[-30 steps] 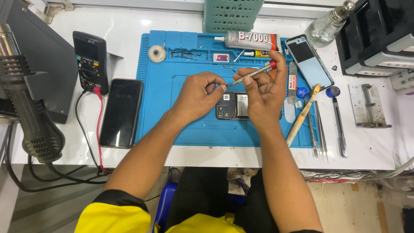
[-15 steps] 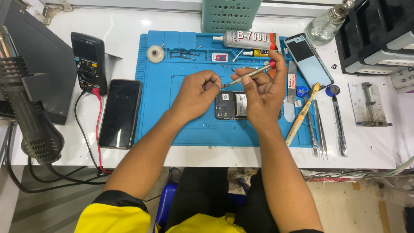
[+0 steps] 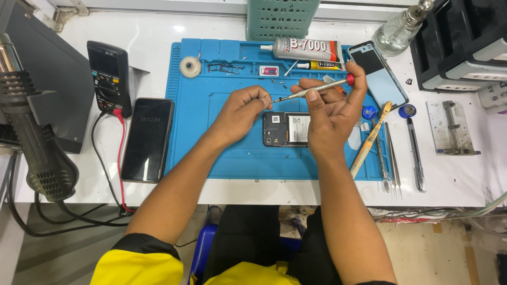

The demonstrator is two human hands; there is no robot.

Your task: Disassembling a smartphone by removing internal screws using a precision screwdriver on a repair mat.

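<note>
Here, slim silver screwdriver (image 3: 311,91), red-capped, pinched in right hand (image 3: 330,113); left hand (image 3: 243,112) seemingly pinching its tip

We cannot see the screwdriver (image 3: 311,89) tip, which vanishes into our left hand (image 3: 240,112); whatever the fingers pinch there is too small to tell. Our right hand (image 3: 330,119) covers the right end of the opened phone (image 3: 282,128). The heat gun (image 3: 31,132) is cut off at the left edge (its nozzle too), and the green basket (image 3: 280,18) at the top.
</note>
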